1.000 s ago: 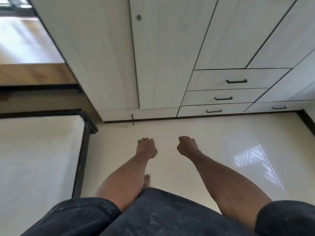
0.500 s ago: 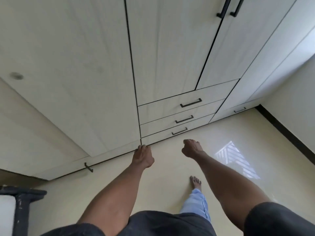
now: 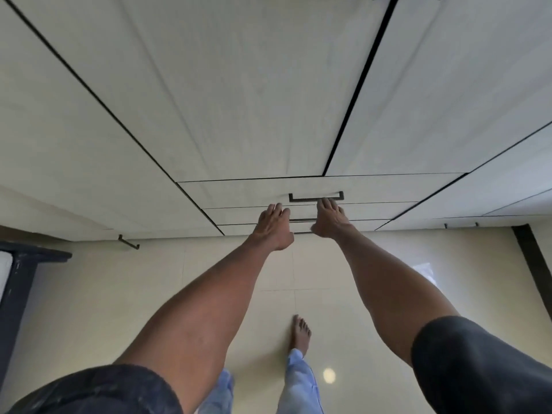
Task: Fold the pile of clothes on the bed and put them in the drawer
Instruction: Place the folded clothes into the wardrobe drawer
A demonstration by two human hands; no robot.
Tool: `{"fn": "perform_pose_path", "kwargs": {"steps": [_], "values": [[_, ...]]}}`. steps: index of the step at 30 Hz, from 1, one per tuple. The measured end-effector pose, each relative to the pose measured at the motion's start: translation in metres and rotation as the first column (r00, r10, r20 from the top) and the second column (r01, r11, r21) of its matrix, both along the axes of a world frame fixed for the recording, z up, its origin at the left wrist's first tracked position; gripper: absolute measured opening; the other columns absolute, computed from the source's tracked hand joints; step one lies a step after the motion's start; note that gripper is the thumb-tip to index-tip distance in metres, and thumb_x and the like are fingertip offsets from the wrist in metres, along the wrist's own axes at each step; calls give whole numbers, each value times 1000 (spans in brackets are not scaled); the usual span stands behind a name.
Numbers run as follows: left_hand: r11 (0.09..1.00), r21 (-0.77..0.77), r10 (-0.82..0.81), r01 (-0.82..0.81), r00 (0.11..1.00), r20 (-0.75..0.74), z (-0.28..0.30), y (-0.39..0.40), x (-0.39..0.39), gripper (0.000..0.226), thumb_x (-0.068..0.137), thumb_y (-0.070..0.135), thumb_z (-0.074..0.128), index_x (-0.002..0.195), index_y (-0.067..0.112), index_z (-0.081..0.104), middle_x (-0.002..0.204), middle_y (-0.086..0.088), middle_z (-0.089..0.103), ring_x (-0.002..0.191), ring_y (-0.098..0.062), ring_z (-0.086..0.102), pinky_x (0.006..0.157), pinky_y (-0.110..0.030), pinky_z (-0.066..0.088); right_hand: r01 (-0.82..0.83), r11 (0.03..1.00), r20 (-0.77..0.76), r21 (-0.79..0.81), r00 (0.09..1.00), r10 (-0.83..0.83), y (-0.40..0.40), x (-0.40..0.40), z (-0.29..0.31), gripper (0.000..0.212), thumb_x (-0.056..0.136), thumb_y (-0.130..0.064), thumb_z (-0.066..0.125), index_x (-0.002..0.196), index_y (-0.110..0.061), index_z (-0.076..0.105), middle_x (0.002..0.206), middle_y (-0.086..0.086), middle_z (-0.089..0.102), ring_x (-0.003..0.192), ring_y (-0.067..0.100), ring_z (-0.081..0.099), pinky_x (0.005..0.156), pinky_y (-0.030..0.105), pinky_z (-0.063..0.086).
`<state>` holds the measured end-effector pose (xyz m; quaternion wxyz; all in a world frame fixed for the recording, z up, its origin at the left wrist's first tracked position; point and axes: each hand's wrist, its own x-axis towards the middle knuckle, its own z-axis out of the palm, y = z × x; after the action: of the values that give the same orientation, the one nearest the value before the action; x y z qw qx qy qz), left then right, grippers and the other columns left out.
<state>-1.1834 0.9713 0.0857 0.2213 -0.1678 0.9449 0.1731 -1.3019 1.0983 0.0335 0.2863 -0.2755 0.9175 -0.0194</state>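
Observation:
A white wardrobe fills the upper view, with three stacked drawers low in its middle, all closed. The top drawer (image 3: 239, 191) carries a dark bar handle (image 3: 304, 199). My right hand (image 3: 330, 221) stretches forward with straight fingers, and its fingertips reach the right part of that handle. My left hand (image 3: 273, 228) is held out beside it with fingers extended in front of the second drawer (image 3: 376, 210), holding nothing. No clothes are in view.
Tall wardrobe doors (image 3: 239, 85) rise above the drawers. The dark bed frame corner (image 3: 21, 264) stands at the left edge. A glossy cream tiled floor (image 3: 149, 279) lies below, with my bare foot (image 3: 300, 333) on it. A dark skirting runs along the right wall.
I have stepped closer to the wardrobe and the drawers now sit straight ahead. Both hands went from loosely curled to stretched out, the right one arriving at the top drawer's handle.

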Motion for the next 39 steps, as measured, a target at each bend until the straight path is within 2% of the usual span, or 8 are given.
{"fn": "perform_pose_path", "kwargs": {"steps": [10,15,22,25,28,31,34,39], "values": [[988,-129,80,-90,994,-80,-29,-14,-21,75,94,23,56,154,6,14,163,-17,4,151,-32,1,123,-41,7,-69,997,33,19,997,68,-26,-43,-57,70,87,-27,56,149,-7,31,154,16,31,147,30,20,124,41,4],[957,-224,125,-186,957,-261,-22,-12,8,80,86,17,61,153,5,18,159,-21,12,148,-36,9,121,-41,15,-50,999,18,17,999,50,-20,-30,-53,70,85,-30,57,146,-5,34,151,17,36,145,31,24,123,41,9],[968,-224,94,-112,992,-90,-20,-8,47,86,99,39,51,157,10,-5,164,-17,-10,151,-32,-13,122,-44,-6,-23,1000,53,12,998,22,25,46,-27,51,83,-18,56,131,-2,52,134,19,51,127,36,45,110,41,35],[982,-179,61,-54,998,34,-15,3,69,77,101,42,46,157,10,3,164,-16,4,152,-32,-1,123,-44,-2,-109,933,-184,-343,982,47,54,97,-2,22,76,2,54,92,0,68,96,17,64,90,37,62,76,40,50],[986,-156,59,-52,997,41,-8,19,90,43,101,28,49,139,9,45,138,-16,52,129,-33,46,105,-39,35,-88,891,-363,-444,927,-90,81,111,18,20,86,-6,61,105,-3,66,105,16,64,95,34,59,83,42,48],[984,-168,78,-62,993,87,3,38,111,17,92,11,51,101,9,66,102,-12,69,92,-31,64,69,-32,42,103,955,-103,-280,985,-136,106,103,30,25,98,-30,55,100,-8,65,114,16,63,108,35,59,90,40,44],[981,-191,71,-33,978,198,12,55,127,11,85,1,53,85,10,60,92,-8,64,84,-30,60,68,-31,43,93,995,196,-47,977,-82,120,106,39,41,102,-43,43,91,-8,62,113,13,61,107,32,59,81,33,43],[987,-161,74,-30,959,275,16,80,154,12,79,-1,56,80,11,55,84,-5,55,77,-25,54,68,-30,44,-18,1000,222,-19,975,22,147,140,29,40,104,-42,37,134,-26,57,147,-4,48,138,23,38,109,40,28]]}}
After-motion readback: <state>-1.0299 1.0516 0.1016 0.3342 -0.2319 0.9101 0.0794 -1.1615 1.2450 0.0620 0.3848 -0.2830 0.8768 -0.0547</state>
